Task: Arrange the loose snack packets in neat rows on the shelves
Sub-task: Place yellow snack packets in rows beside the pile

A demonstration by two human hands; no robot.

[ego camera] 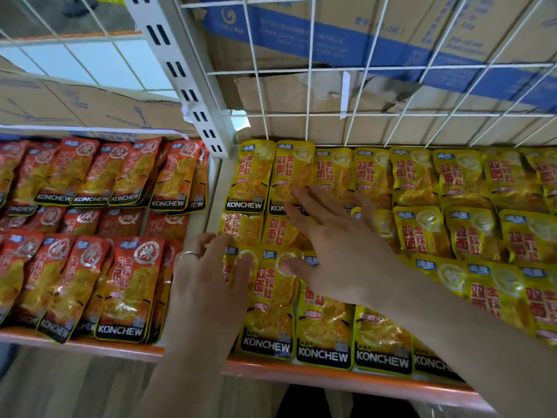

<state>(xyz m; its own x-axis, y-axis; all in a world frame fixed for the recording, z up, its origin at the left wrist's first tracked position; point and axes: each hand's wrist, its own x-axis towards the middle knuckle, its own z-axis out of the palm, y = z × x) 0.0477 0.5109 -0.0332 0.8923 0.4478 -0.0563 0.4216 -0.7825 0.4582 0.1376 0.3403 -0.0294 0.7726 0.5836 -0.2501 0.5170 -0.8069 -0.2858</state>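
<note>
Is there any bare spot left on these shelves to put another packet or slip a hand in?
Hardly. The only bare patch is a narrow strip of shelf between the red packets and the yellow packets, below the white upright. Everywhere else packets overlap edge to edge, and the left hand and right hand rest on the yellow ones.

Glossy plastic-film snack packets, white-coated wire grid, matt, perhaps corrugated, cardboard boxes.

Silver ring on left hand, bare forearms

Yellow packets beside red packets, both with black KONCHEW bands
</note>
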